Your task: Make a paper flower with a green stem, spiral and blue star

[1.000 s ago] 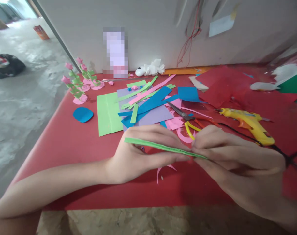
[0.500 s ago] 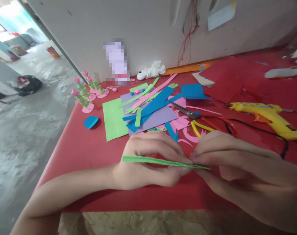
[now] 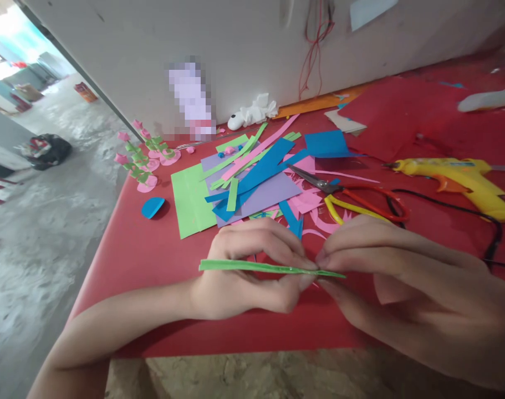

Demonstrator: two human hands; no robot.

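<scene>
Both hands are close together above the desk (image 3: 219, 337), and they are clamped on one green strip (image 3: 235, 265). With thumb and fingers, the left hand (image 3: 239, 293) pinches it to the right of its middle; the right hand (image 3: 406, 277) pinches it just beside, and the strip's right end comes out a little past the fingertips. Its left end reaches back along the left hand; if it touches there, I cannot tell.

Between the hands and the front edge of the desk, red surface shows, so some room is on this side. More red surface shows between the left forearm (image 3: 139, 321) and a green sheet (image 3: 192, 199); one blue paper piece (image 3: 153, 208) lies near the slanting left edge. Behind the hands it is tighter: paper scraps (image 3: 273, 194) lie in a heap, and the scissors (image 3: 331, 187) have their handles just behind the right hand. Farther right lies a yellow glue gun (image 3: 464, 174). Paper flowers (image 3: 136, 156) stand near the back left corner.
</scene>
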